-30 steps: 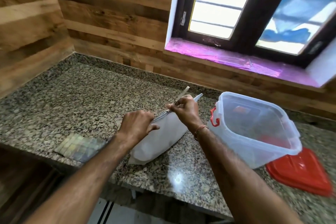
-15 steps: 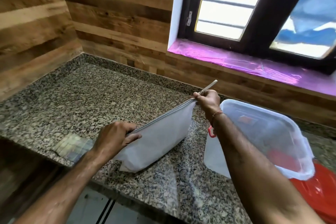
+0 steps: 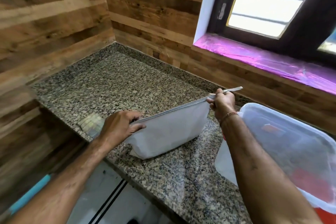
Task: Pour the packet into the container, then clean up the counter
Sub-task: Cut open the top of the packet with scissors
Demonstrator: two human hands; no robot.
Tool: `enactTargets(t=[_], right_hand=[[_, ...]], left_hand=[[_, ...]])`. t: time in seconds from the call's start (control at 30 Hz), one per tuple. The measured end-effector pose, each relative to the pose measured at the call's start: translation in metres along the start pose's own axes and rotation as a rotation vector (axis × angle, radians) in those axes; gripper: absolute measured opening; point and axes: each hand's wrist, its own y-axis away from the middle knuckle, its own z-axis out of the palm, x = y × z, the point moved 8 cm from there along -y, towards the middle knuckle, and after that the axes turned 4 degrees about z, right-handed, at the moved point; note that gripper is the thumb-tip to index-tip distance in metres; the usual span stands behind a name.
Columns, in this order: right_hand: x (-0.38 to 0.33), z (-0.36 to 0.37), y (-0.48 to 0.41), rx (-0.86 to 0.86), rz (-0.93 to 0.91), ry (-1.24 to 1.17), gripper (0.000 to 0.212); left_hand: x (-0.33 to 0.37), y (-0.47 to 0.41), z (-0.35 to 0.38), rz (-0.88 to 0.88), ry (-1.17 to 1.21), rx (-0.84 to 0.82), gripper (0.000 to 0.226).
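A white packet (image 3: 169, 132) stands on the granite counter (image 3: 118, 85), its sealed top edge stretched between my hands. My left hand (image 3: 120, 126) pinches the top left corner. My right hand (image 3: 221, 102) grips the top right corner, where a thin torn strip (image 3: 233, 89) sticks out past my fingers. To the right stands the clear plastic container (image 3: 294, 143), open, partly behind my right forearm. Its red lid (image 3: 325, 214) shows at the lower right edge.
A small transparent object (image 3: 91, 125) lies on the counter behind my left hand. Wood-panelled walls (image 3: 54, 14) close the corner at left and back. A purple-covered window sill (image 3: 263, 60) runs above the counter at right. The counter's front edge (image 3: 163, 196) drops to the floor.
My hands have drawn apart along the packet's top, the right hand travelling to the far corner with the strip. The view has swung left, pushing the container toward the right edge.
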Motion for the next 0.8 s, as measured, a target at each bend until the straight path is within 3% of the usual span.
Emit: enactTargets(t=[0.1, 0.2, 0.3, 0.43, 0.53, 0.63, 0.67, 0.77, 0.8], right_hand=[[0.007, 0.013, 0.008, -0.132, 0.069, -0.091, 0.025], [0.016, 0.023, 0.018, -0.277, 0.188, -0.127, 0.026], [0.020, 0.024, 0.020, -0.315, 0.192, -0.128, 0.023], [0.016, 0.016, 0.017, -0.217, 0.070, -0.132, 0.029], [0.018, 0.012, 0.018, -0.176, 0.041, -0.116, 0.025], [0.021, 0.016, 0.022, -0.184, 0.087, -0.101, 0.024], [0.021, 0.017, 0.023, -0.187, 0.114, -0.097, 0.025], [0.022, 0.019, 0.023, -0.182, 0.163, -0.071, 0.028], [0.023, 0.020, 0.023, -0.179, 0.169, -0.065, 0.029]], left_hand=[[-0.023, 0.021, 0.005, -0.153, 0.097, -0.022, 0.030], [-0.049, 0.040, 0.014, -0.323, 0.300, -0.025, 0.061], [-0.054, 0.050, 0.026, -0.368, 0.517, 0.000, 0.074], [-0.054, 0.065, 0.031, -0.462, 0.697, 0.179, 0.052], [-0.058, 0.070, 0.035, -0.542, 0.786, 0.316, 0.054], [-0.056, 0.066, 0.046, -0.575, 1.027, 0.333, 0.062], [-0.056, 0.065, 0.049, -0.587, 1.113, 0.323, 0.056], [-0.054, 0.067, 0.051, -0.613, 1.278, 0.328, 0.010], [-0.053, 0.069, 0.052, -0.651, 1.324, 0.326, 0.014]])
